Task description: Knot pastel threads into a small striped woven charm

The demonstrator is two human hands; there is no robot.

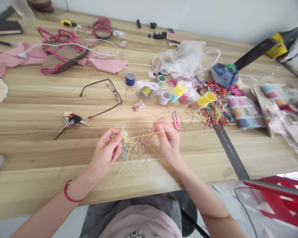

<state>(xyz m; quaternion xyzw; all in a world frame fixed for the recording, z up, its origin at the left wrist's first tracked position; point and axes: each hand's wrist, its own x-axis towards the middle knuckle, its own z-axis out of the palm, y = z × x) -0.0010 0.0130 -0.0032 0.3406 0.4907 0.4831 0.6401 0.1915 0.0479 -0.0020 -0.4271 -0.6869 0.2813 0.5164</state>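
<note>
Left hand (107, 148): thumb and fingers pinched on the braid (125, 136); I cannot tell how much of it my fingers cover. A slack pinch could let the work twist.
Right hand (167, 136): apart from my left, fingertips clamped on one yellow-orange strand (145, 135).
Strand: runs nearly straight from the braid across to my right fingertips. Too hard a pull could snap it or draw the work out of my left hand; uneven pull could leave it lumpy.
Loose threads (135, 152): fanned out between my hands and towards me, crossing in loops. Principal risk, in my judgement: the strand could snag in a loop, or I could pick a wrong colour from the mix.
Snips (176, 120): just beyond my right hand, on the table (72, 178). A sideways sweep of that hand could knock them.
Olive spool (144, 93): beyond my hands, on its side. A tug on any thread lying there could set it rolling; whether any reaches the braid, I cannot tell.
Bead packet (138, 106): ahead, between my hands. A brush could shift it; whether it is sealed, I cannot tell.
Glasses (111, 85): beyond my left hand, arms unfolded; a long reach could catch one.
</note>
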